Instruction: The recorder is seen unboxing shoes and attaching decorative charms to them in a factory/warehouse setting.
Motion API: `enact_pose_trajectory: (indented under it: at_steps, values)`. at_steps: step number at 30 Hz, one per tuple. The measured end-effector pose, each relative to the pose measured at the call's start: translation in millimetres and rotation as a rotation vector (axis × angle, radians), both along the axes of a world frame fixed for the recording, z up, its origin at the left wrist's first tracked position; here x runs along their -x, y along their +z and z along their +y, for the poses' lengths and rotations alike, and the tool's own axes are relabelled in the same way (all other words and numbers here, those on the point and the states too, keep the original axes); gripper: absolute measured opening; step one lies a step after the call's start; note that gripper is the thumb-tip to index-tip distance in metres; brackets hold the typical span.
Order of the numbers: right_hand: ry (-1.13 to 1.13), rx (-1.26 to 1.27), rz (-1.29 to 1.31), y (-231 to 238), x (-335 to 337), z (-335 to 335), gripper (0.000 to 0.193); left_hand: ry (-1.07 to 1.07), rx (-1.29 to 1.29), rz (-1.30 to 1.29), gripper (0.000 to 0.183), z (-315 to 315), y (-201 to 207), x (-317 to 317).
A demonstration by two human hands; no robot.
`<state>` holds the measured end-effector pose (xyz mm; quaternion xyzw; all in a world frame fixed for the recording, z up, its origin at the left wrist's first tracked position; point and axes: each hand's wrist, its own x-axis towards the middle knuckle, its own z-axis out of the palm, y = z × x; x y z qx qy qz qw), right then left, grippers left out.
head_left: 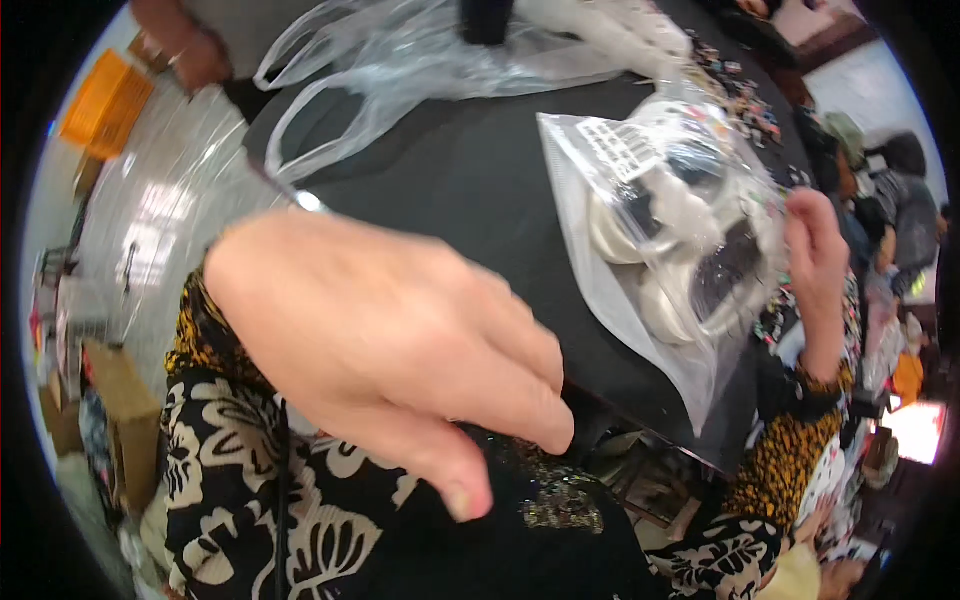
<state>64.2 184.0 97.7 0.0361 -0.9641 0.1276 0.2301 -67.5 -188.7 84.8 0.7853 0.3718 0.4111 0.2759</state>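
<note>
My left hand (pixel 400 330) is close and large above the table's near edge, its back showing. Its thumb stands apart from the loosely bent fingers, and nothing shows in it. A clear zip-type plastic bag (pixel 590 270) with a white printed label (pixel 615 145) sits over the dark table (pixel 440 180), to the right of that hand. Inside are rounded white items with dark oval parts (pixel 725 265), perhaps a pair of small shoes. At the bag's right side, the fingers of my right hand (pixel 822 265) are curled against its edge.
A crumpled clear plastic carrier bag (pixel 400 75) lies at the table's far side. Small multicoloured pieces (pixel 745 90) are scattered along the far right. Another person's hand (pixel 200 60) is at upper left, near an orange crate (pixel 107 103). A cardboard box (pixel 130 420) stands at left.
</note>
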Motion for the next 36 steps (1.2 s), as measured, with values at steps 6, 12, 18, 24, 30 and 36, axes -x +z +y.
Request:
enact_pose_trajectory:
  at_steps: [6,12,18,24,30,36]
  values:
    - [-0.034,0.187,-0.143,-14,-17,-4,0.013,0.05,-0.03,-0.293,0.047,-37,-31,33]
    - [-0.073,0.175,-0.24,-2,-38,-19,0.01,0.064,0.261,-0.282,0.055,-13,-65,63]
    - [0.079,0.071,-0.27,-15,-34,-25,0.014,0.124,0.37,-0.502,0.049,27,-92,67]
    - [0.092,0.125,-0.334,-18,-46,-27,0.017,0.158,0.298,-0.669,0.054,14,-83,68]
    - [0.212,0.137,-0.29,-17,-42,-43,0.021,0.46,0.089,-0.625,0.055,21,-89,102]
    - [0.5,0.098,-0.312,-21,-25,-77,0.031,0.523,0.034,-0.624,0.054,13,-96,142]
